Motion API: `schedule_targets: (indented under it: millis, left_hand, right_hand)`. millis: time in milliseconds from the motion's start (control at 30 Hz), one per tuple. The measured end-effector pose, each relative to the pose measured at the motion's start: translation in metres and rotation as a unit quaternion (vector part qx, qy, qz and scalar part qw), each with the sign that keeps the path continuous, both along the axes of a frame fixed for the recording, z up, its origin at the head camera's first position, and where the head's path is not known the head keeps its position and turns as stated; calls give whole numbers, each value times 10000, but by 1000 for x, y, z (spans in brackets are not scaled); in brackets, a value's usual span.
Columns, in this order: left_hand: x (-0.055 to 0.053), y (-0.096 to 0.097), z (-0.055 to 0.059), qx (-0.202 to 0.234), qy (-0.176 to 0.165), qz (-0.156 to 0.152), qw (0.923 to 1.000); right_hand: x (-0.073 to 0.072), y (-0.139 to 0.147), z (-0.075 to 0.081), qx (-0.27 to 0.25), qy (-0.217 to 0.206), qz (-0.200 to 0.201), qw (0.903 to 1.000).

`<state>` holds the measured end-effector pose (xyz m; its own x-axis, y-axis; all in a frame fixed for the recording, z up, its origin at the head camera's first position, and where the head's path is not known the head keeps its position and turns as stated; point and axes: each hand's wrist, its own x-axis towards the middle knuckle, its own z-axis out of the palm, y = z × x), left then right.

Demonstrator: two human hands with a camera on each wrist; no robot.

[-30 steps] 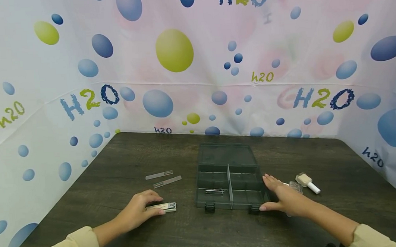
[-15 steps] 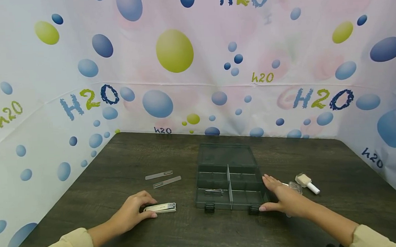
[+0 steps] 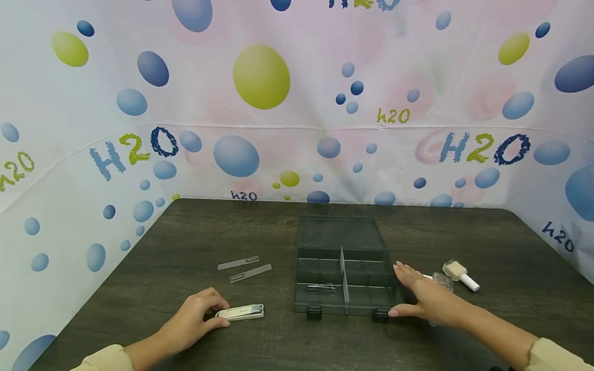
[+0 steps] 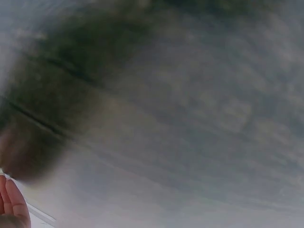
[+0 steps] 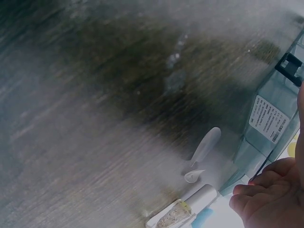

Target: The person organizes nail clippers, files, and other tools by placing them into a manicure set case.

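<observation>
A cream-and-silver nail clipper (image 3: 240,313) lies on the table in the head view. My left hand (image 3: 193,321) is at its left end, thumb in front and fingers behind, loosely curved with a gap around that end. A dark translucent organizer box (image 3: 348,310) stands with its lid folded back. Slim metal pieces (image 3: 321,288) lie in its front left compartment. My right hand (image 3: 429,299) rests along the box's right side, fingers extended, thumb at the front corner. The right wrist view shows this hand's fingers (image 5: 266,194) beside the labelled box wall (image 5: 254,152).
Two slim translucent strips (image 3: 251,273) lie left of the box. A cream nail polish bottle (image 3: 455,269) with a white cap lies at the right. A clear bottle (image 3: 443,281) is partly hidden behind my right hand. A printed curtain (image 3: 326,167) encloses the table.
My left hand has drawn back to the left, uncovering more of the nail clipper, which has stayed nearly in place. The right hand and the box have not moved.
</observation>
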<state>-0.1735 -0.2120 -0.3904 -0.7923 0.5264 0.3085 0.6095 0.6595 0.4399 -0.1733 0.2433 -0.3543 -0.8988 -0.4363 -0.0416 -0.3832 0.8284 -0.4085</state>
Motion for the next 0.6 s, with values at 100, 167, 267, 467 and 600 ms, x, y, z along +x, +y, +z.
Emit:
schedule_targets:
  millis: [100,167,267,467,600]
  left_hand:
    - [0,0,2,-79,-100,14,9999]
    - [0,2,3,-145,-114,6,9998]
    - [-1,5,7,-250,-153,24,9996]
    - [-3,12,13,-389,-214,78,9990]
    - [-5,16,14,-342,-86,31,9994]
  right_hand:
    - [0,0,0,-23,18,17,10000]
    - [0,0,1,-28,11,19,10000]
    - [0,0,1,-49,2,26,10000]
    - [0,0,1,-40,-26,21,10000]
    - [0,0,0,-22,-44,7,10000]
